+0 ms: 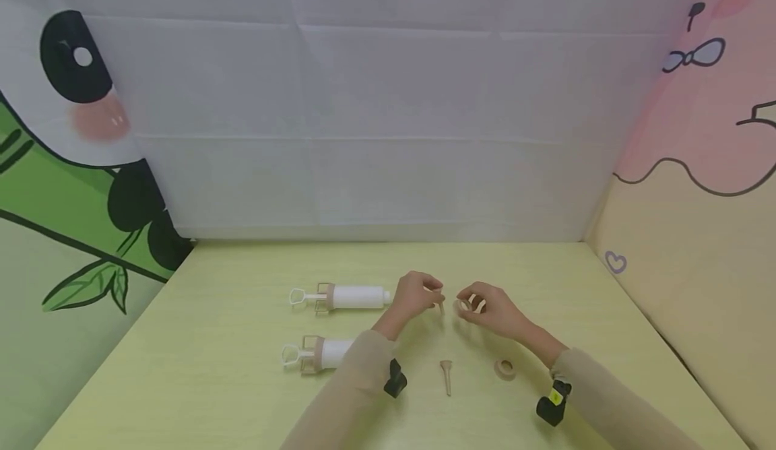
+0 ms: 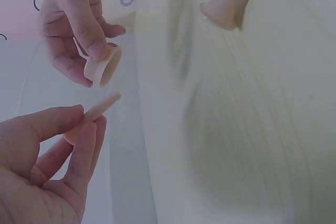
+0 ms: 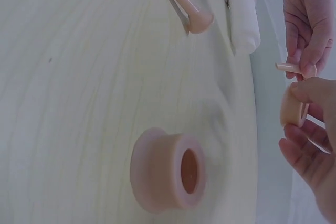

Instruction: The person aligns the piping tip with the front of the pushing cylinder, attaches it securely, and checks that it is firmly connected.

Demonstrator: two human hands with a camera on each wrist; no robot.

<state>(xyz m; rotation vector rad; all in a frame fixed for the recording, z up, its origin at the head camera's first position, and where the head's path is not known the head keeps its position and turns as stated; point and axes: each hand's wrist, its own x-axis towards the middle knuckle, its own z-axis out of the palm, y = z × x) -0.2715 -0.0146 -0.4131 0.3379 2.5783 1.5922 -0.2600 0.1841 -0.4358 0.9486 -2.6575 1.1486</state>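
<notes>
Above the table, my left hand (image 1: 417,295) pinches a small tan funnel-shaped nozzle (image 2: 103,107) between thumb and fingers, its narrow end pointing out. Facing it, my right hand (image 1: 496,312) holds a tan ring cap (image 3: 292,108) by its rim. Nozzle and cap are close but apart in the left wrist view. A second nozzle (image 1: 446,376) lies on the table below the hands. To its right lies a second ring cap (image 1: 504,370), its hole and flange plain in the right wrist view. The wide end of the held nozzle is mostly hidden by fingers.
Left of the hands, two white syringe-like barrels with tan collars and loop-handled plungers lie on the table (image 1: 212,342): the far one (image 1: 358,296), and the near one (image 1: 335,354), partly hidden by my left sleeve. A white cloth wall (image 1: 388,167) stands behind.
</notes>
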